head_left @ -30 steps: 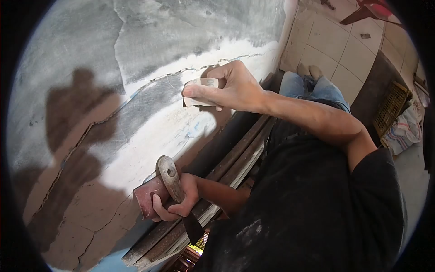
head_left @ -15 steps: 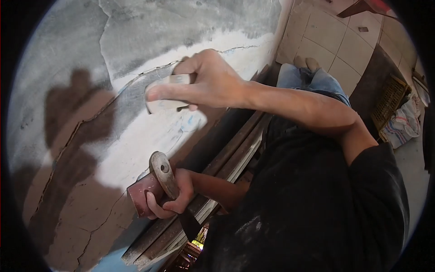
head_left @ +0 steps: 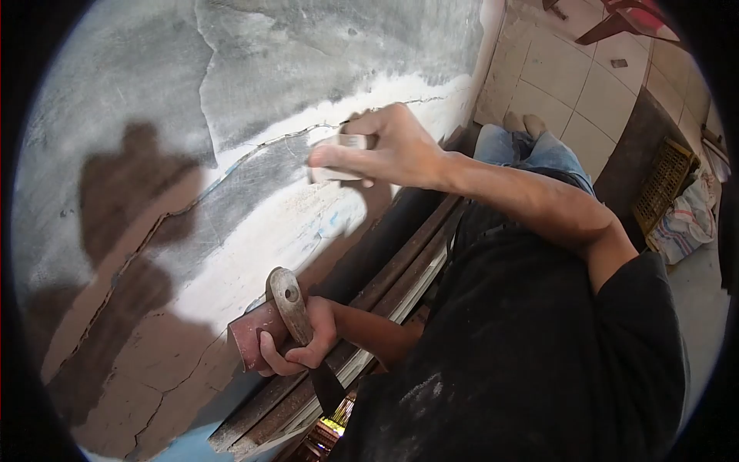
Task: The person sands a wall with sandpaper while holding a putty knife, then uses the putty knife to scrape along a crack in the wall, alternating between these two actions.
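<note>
My right hand (head_left: 396,150) is closed round a pale, folded piece of sandpaper (head_left: 337,171) with faint print on it, held against the wall (head_left: 254,192) just below a long crack. Part of it is hidden by the fingers. Lower down, my left hand (head_left: 304,350) grips a putty knife by its worn wooden handle (head_left: 289,304), which has a hole in its end; the dark blade (head_left: 329,391) sticks out below the hand. The same hand also holds a curved reddish-brown sheet (head_left: 250,339). White filler (head_left: 231,277) covers a broad patch of the wall between the hands.
Long wooden boards (head_left: 369,308) lean along the wall's base. At the right are a yellow-brown crate (head_left: 666,185) and a striped white sack (head_left: 687,223). A red chair (head_left: 635,23) is partly in view above the tiled floor (head_left: 554,69).
My right hand has moved rightward along the wall with the sandpaper. The whole view has shifted a little, and the left hand keeps its hold on the putty knife and the reddish-brown sheet.
</note>
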The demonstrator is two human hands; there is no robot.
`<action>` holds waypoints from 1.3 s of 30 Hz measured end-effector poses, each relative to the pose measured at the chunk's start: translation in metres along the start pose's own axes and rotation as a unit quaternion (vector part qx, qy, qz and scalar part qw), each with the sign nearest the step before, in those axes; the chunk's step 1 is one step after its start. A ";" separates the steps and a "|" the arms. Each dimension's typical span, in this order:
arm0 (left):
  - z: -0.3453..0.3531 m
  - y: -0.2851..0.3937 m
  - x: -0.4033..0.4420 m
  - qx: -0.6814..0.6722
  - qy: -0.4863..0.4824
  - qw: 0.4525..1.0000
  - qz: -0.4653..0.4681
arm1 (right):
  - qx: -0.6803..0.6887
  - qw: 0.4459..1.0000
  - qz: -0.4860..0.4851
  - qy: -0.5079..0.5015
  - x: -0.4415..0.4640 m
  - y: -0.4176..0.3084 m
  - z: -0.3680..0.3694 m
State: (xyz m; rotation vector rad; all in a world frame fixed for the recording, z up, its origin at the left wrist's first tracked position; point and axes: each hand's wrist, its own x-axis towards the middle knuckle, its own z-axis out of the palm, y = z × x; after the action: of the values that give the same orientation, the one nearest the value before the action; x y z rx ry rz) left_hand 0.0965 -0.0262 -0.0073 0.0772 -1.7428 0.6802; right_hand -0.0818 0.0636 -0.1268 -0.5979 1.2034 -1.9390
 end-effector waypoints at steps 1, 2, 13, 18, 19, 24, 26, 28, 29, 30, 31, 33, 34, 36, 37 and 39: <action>-0.002 -0.001 0.000 -0.008 -0.005 1.000 0.000 | -0.006 1.000 -0.016 -0.002 0.002 -0.008 0.003; -0.004 0.000 0.001 0.017 -0.017 1.000 0.020 | 0.004 0.999 -0.038 -0.008 0.007 -0.019 0.006; 0.007 0.008 0.004 0.037 0.022 0.998 0.040 | 0.011 1.000 0.019 0.001 0.001 -0.005 0.000; 0.000 0.003 0.005 0.043 -0.014 0.997 0.062 | -0.089 0.995 -0.028 0.028 0.002 0.024 -0.011; -0.001 0.003 0.004 0.041 -0.023 0.997 0.059 | -0.097 0.993 -0.050 0.040 0.002 0.026 -0.013; -0.003 0.005 0.000 0.027 -0.021 0.999 0.003 | -0.001 0.999 0.034 0.039 0.003 -0.007 -0.001; -0.004 0.000 -0.001 0.004 0.010 1.000 -0.014 | -0.022 0.997 0.053 0.051 -0.004 0.011 -0.008; -0.002 -0.007 -0.007 -0.038 0.055 0.997 -0.038 | -0.057 0.997 0.024 0.049 -0.003 0.009 -0.015; 0.000 -0.006 -0.006 -0.026 0.046 0.998 -0.027 | -0.051 0.997 0.021 0.050 -0.001 0.010 -0.015; 0.001 -0.002 -0.001 -0.017 0.031 0.999 -0.016 | -0.042 0.997 0.024 0.053 -0.002 0.011 -0.012; 0.001 0.001 0.000 -0.008 0.014 1.000 -0.006 | -0.033 0.997 0.029 0.056 -0.004 0.013 -0.010; -0.003 0.000 -0.001 0.011 0.002 1.000 -0.012 | -0.038 0.997 0.017 0.057 0.000 0.009 -0.011; -0.005 0.001 -0.001 0.025 -0.001 1.000 -0.015 | -0.019 0.998 0.018 0.050 0.006 0.004 -0.009; -0.005 -0.002 0.000 0.002 0.002 1.000 -0.007 | 0.011 0.998 0.012 0.065 0.007 0.004 -0.006; -0.005 -0.003 -0.003 0.003 0.008 1.000 -0.010 | -0.001 0.998 0.011 0.065 0.006 0.012 -0.009; -0.010 -0.008 -0.009 0.013 0.013 1.000 -0.022 | -0.023 0.997 0.015 0.066 0.002 0.020 -0.014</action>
State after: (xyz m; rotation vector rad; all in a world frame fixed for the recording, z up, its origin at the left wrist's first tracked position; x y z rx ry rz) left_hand 0.1113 -0.0304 -0.0109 0.1234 -1.7025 0.6698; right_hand -0.0856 0.0637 -0.1508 -0.4786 1.3339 -1.9560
